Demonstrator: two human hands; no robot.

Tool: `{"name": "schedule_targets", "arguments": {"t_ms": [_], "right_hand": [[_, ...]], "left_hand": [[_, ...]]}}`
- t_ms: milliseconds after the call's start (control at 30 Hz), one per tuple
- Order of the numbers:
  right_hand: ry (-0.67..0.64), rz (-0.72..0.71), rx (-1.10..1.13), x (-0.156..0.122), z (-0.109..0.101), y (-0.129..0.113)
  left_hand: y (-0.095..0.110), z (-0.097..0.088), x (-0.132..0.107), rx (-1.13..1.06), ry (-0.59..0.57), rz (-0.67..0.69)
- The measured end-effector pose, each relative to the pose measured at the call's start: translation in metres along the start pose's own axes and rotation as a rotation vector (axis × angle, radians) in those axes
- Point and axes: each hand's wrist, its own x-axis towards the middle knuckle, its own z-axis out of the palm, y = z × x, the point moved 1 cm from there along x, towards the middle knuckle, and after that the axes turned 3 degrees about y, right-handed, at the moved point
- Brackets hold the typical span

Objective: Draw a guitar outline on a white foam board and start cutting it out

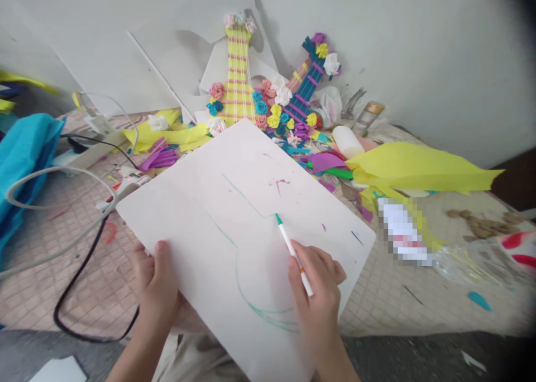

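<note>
A large white board (201, 248) lies tilted in front of me, its near end over my lap. My left hand (157, 276) grips its left edge, thumb on top and fingers partly hidden beneath. In my right hand (318, 276) is a white marker (295, 253) with a green tip, which touches the board near its middle. Thin green lines on the board make a curved outline at lower left and a straight stroke with a corner above. Small purple and blue marks also show on its surface.
Behind the board lean a yellow paper guitar (238, 75) and a blue one (307, 89), both with paper flowers. Yellow crepe paper (422, 167) lies at right. Blue paper (27, 170), a power strip (86, 150) and looping cables (69, 292) are at left. Plastic wrapping (473, 262) lies right.
</note>
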Motion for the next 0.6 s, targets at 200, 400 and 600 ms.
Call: {"name": "schedule_targets", "arguments": {"t_ms": [200, 400, 600], "right_hand": [[0.055, 0.078, -0.037, -0.003, -0.004, 0.009], [0.100, 0.114, -0.037, -0.006, -0.012, 0.012], [0.059, 0.058, -0.016, -0.004, -0.006, 0.006]], "left_hand": [[-0.008, -0.002, 0.004, -0.007, 0.000, 0.008], [-0.011, -0.002, 0.007, -0.018, -0.004, 0.010], [-0.007, -0.001, 0.004, -0.041, -0.010, 0.042]]}}
